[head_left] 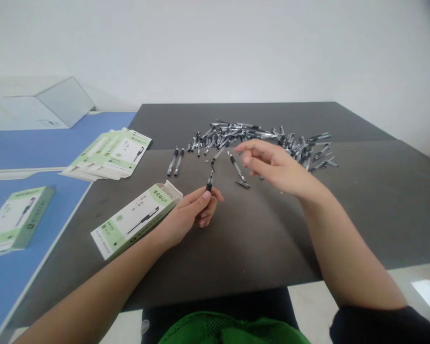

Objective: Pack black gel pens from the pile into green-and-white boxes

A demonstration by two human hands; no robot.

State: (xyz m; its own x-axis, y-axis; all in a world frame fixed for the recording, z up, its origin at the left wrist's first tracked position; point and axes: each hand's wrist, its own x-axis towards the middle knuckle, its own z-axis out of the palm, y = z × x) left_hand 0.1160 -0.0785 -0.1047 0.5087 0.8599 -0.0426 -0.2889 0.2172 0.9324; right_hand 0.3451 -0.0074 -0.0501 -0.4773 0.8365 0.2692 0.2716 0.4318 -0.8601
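Observation:
My left hand (195, 205) is closed round a gel pen (209, 182), its dark grip and tip standing up out of the fingers. To the right, my right hand (268, 162) hovers over the table with loosely bent fingers apart; I see nothing in it. Just left of its fingertips a loose pen (237, 167) lies at a slant, with a dark pen cap (242, 184) by its lower end. Beyond both hands spreads a heap of clear and black pens and caps (232, 134). Two pens (175, 161) rest side by side left of the heap.
An open-ended green and white pen box (136, 217) lies by my left forearm. Several flat boxes (111, 153) overlap at the dark table's (361, 200) left edge. Another pen box (17, 217) sits on the blue surface (66, 203), with a white carton (36, 102) farther back.

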